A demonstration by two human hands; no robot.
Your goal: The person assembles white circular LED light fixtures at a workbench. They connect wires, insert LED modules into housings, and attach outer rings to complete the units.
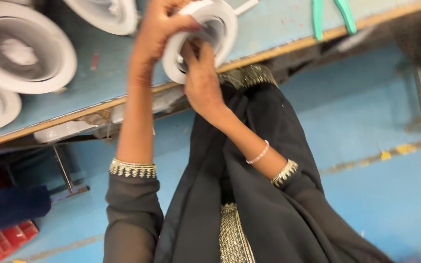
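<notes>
- My left hand (159, 27) is curled over the top rim of a white round light housing (198, 41), fingers closed on it.
- My right hand (201, 80) grips the same housing from below, fingers reaching into its opening.
- I hold it at the near edge of the blue workbench (269, 29).
- More white housings (23, 46) lie to the left; green-handled pliers (332, 14) lie to the right, well apart.

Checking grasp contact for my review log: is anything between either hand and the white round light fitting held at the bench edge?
Nothing visible. The left hand grips the white round light fitting over its rim, and the right hand touches it from below, fingers reaching into its opening.
</notes>
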